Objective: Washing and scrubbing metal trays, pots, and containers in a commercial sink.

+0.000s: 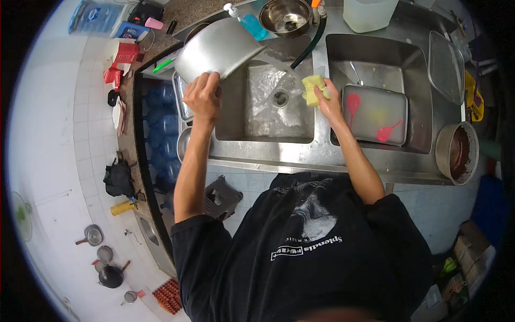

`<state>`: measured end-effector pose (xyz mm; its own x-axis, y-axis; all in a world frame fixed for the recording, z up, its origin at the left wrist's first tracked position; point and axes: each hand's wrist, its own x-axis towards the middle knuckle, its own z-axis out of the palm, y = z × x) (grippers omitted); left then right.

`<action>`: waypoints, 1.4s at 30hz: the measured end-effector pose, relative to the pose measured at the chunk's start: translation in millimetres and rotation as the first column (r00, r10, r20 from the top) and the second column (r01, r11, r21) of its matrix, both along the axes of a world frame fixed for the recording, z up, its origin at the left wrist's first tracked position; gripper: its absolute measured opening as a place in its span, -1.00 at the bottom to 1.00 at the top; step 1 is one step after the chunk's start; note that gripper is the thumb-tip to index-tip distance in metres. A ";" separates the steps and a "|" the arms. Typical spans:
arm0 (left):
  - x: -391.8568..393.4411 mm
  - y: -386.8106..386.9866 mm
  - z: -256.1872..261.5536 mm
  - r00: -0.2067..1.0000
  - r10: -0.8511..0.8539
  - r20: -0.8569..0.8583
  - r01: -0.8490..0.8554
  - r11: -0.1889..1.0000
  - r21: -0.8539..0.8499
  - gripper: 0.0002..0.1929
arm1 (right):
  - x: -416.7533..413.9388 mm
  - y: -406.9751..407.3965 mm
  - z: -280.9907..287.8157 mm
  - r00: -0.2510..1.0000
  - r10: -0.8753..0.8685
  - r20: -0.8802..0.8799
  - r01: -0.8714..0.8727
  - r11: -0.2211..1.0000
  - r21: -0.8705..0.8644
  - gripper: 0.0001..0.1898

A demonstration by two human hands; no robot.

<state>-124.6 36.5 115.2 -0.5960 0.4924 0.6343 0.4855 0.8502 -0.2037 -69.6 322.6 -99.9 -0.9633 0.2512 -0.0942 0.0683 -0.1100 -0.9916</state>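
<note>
My left hand point(204, 98) grips the rim of a large metal pot point(219, 50), which is tipped on its side over the left sink basin point(261, 137). Water pours from the pot's rim into that basin, where the drain point(281, 98) shows. Above the divider between the basins, my right hand point(330, 100) squeezes a yellow sponge point(313, 90). In the right basin lies a rectangular tray point(376, 137) of cloudy water with a pink ladle point(353, 105) and a second pink utensil point(388, 131). A metal spoon point(356, 73) rests behind the tray.
Behind the basins stand a metal bowl point(285, 18), a pump bottle of blue liquid point(253, 26), a dark green hose point(314, 46) and a translucent container point(368, 16). A soiled pot point(457, 153) sits at the right edge, below a clear lid point(445, 66). Steel trays stand left of the sink.
</note>
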 end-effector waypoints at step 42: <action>87.2 142.7 -199.4 0.709 -0.492 0.505 -0.599 -0.041 0.800 -0.43 | -7.5 -24.1 -56.1 0.786 0.248 0.566 -0.594 0.556 0.581 -0.74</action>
<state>-37.4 179.2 -84.2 -0.9538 -0.2787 -0.1125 -0.0888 -0.0966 0.9914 -77.2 298.5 -156.1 -0.8907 -0.0249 -0.4540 0.2878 0.7423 -0.6052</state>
